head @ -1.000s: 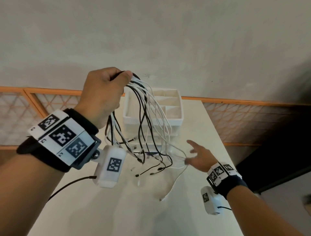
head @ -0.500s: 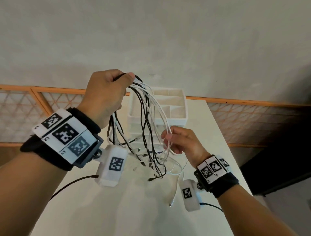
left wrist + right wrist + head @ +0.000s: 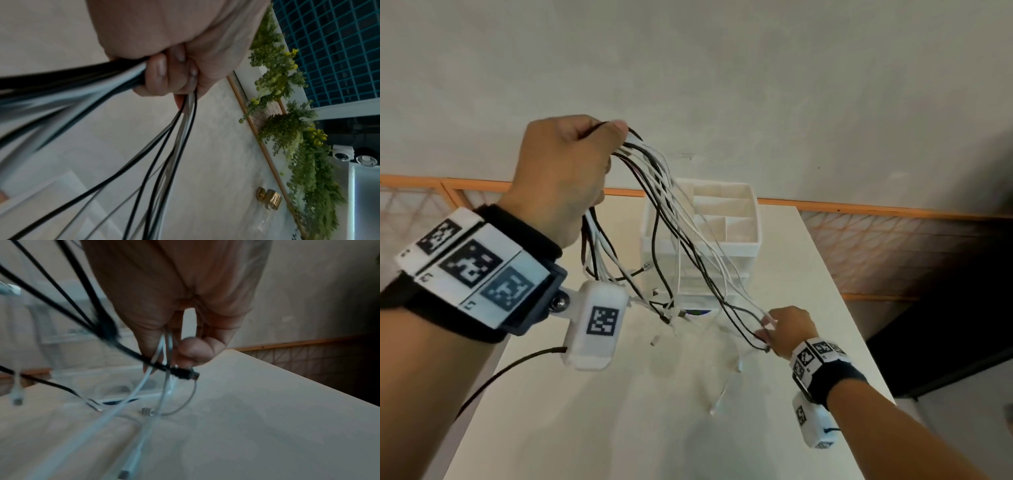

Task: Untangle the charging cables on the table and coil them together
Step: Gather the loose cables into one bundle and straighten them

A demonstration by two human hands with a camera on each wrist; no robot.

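Observation:
My left hand point(image 3: 571, 171) is raised high and grips the folded top of a bundle of black and white charging cables point(image 3: 671, 212); the left wrist view shows its fingers point(image 3: 160, 71) curled tight round the cables point(image 3: 168, 138). The strands fan down to the right over the white table point(image 3: 619, 428). My right hand point(image 3: 787, 329) is low near the table's right side and pinches several strands near their ends. In the right wrist view, white cables point(image 3: 162, 350) run between thumb and fingers, and a black plug point(image 3: 185, 374) sticks out below. Loose plug ends dangle above the table.
A white compartmented organiser point(image 3: 722, 219) on clear drawers stands at the table's far middle, right behind the hanging cables. An orange-framed lattice rail point(image 3: 876, 212) runs along the wall behind. The table's right edge point(image 3: 859, 335) lies close beside my right hand.
My right hand first reached up and took hold of the strands, then slid down and to the right along them, drawing them out slanted. The left hand rose slightly.

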